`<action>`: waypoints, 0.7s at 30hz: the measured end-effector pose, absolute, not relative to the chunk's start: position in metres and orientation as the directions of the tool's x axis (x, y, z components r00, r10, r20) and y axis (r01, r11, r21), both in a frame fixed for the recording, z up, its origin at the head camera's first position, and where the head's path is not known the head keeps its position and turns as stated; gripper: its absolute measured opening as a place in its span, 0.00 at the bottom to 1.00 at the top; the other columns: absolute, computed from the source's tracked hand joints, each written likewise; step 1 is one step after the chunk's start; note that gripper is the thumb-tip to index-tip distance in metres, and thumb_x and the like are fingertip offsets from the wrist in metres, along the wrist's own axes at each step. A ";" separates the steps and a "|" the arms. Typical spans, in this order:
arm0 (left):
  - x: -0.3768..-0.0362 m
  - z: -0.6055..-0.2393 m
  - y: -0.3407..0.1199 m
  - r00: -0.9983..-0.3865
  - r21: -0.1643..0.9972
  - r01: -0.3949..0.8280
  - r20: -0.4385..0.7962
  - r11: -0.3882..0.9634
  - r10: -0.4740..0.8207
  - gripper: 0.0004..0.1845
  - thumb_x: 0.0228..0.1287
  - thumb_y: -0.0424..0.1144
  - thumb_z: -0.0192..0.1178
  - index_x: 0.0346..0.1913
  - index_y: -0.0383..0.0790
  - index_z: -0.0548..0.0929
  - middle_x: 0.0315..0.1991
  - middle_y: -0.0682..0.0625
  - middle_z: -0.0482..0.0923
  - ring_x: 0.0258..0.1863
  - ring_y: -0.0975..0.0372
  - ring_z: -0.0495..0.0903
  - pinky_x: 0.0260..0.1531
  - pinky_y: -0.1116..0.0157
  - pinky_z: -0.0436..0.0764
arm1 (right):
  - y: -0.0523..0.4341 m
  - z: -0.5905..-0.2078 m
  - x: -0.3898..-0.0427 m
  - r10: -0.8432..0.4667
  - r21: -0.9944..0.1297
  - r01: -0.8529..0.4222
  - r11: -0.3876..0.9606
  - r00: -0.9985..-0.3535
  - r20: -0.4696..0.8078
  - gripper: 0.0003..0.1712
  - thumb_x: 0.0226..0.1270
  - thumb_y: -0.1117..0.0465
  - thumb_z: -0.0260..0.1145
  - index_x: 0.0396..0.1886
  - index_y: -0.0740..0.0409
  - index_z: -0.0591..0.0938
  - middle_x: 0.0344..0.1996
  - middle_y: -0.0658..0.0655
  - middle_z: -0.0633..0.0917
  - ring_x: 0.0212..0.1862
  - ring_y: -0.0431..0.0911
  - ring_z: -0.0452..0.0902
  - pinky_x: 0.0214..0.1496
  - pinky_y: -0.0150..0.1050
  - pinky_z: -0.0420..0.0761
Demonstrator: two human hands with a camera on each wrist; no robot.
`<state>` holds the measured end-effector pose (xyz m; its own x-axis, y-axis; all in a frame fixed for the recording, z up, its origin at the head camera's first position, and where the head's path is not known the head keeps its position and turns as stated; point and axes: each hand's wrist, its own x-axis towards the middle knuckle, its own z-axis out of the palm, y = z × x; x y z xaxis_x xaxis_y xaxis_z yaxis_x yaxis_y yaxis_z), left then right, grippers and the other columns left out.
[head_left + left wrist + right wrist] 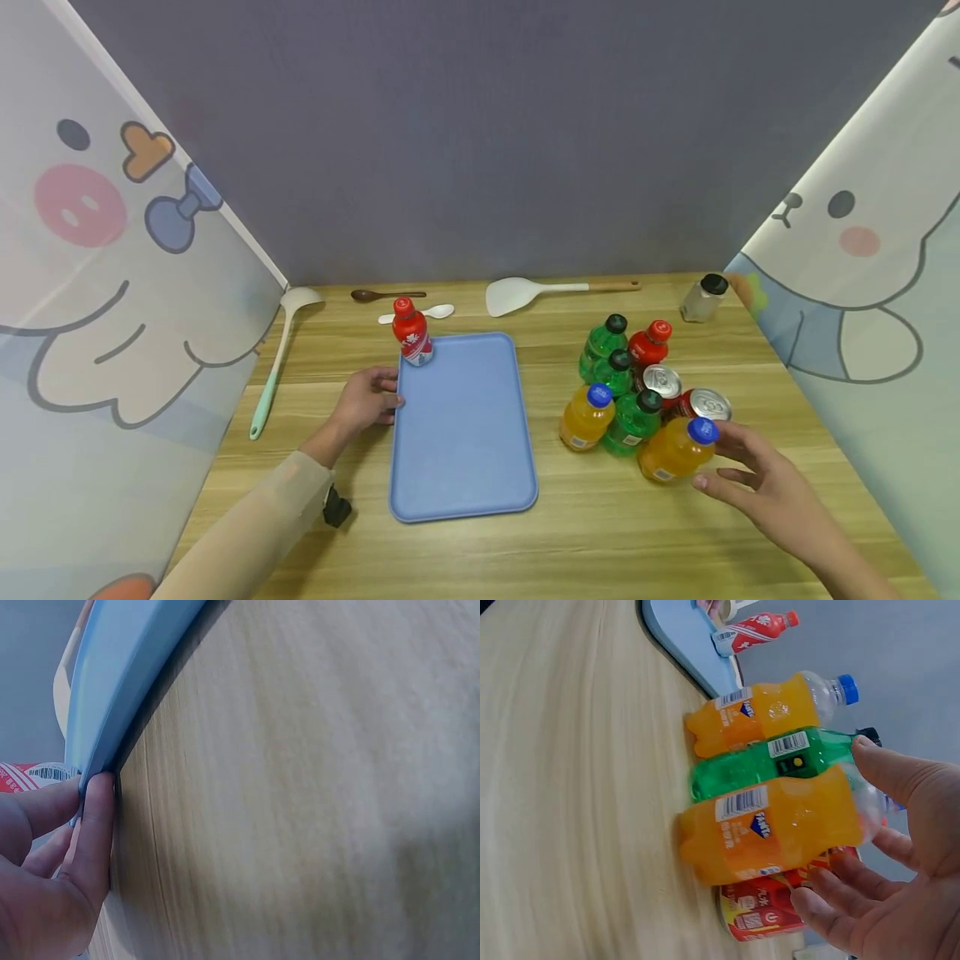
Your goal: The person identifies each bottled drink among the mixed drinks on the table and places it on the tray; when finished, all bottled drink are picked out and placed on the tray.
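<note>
My left hand pinches the left rim of a blue tray, thumb and fingers on either side of the edge in the left wrist view. A red bottle stands upright at the tray's far left corner. On the right, my right hand is spread beside an orange soda bottle with a blue cap, fingers apart around its side. Grouped with it are another orange soda bottle, several green bottles, a red bottle and two red cans.
Along the back lie a white spatula, a dark wooden spoon and a white spoon. A ladle lies at the left. A black-lidded jar stands at the back right. Walls enclose the table on three sides.
</note>
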<state>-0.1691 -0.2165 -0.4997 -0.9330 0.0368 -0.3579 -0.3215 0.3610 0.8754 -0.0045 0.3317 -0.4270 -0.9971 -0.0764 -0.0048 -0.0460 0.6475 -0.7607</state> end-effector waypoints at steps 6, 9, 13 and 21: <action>-0.170 -0.500 -0.216 -0.933 0.875 -0.322 -0.358 0.362 0.034 0.29 0.65 0.24 0.65 0.69 0.31 0.73 0.53 0.36 0.76 0.37 0.57 0.83 0.34 0.58 0.92 | 0.326 -0.432 -0.003 -0.054 -0.759 -0.034 0.650 -0.999 -0.001 0.40 0.66 0.58 0.75 0.74 0.58 0.68 0.61 0.37 0.74 0.53 0.19 0.70 0.44 0.28 0.86; -0.169 -0.502 -0.217 -0.935 0.877 -0.319 -0.354 0.360 0.034 0.29 0.65 0.23 0.65 0.69 0.31 0.73 0.53 0.36 0.75 0.37 0.57 0.83 0.33 0.58 0.92 | 0.323 -0.433 -0.003 -0.036 -0.751 -0.024 0.660 -0.999 0.001 0.41 0.66 0.57 0.75 0.74 0.57 0.68 0.60 0.41 0.75 0.52 0.19 0.70 0.43 0.27 0.86; -0.168 -0.503 -0.217 -0.934 0.878 -0.319 -0.354 0.358 0.035 0.29 0.65 0.24 0.65 0.69 0.31 0.73 0.53 0.36 0.75 0.37 0.57 0.83 0.34 0.58 0.92 | 0.320 -0.435 -0.003 -0.023 -0.757 -0.030 0.652 -1.000 0.020 0.41 0.64 0.59 0.76 0.73 0.59 0.68 0.57 0.35 0.75 0.51 0.19 0.71 0.43 0.26 0.86; -0.172 -0.504 -0.216 -0.936 0.877 -0.319 -0.350 0.358 0.023 0.30 0.65 0.24 0.65 0.70 0.32 0.73 0.54 0.36 0.76 0.37 0.57 0.84 0.34 0.58 0.92 | 0.317 -0.445 -0.004 -0.022 -0.799 -0.100 0.594 -0.994 0.108 0.39 0.59 0.71 0.77 0.67 0.63 0.68 0.56 0.32 0.75 0.55 0.20 0.72 0.44 0.24 0.85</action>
<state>-0.1715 -0.2157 -0.5042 -0.9364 0.0230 -0.3502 -0.3193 0.3583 0.8773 -0.0043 0.3166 -0.4450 -0.9938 -0.0222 0.1085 -0.1004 0.5935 -0.7985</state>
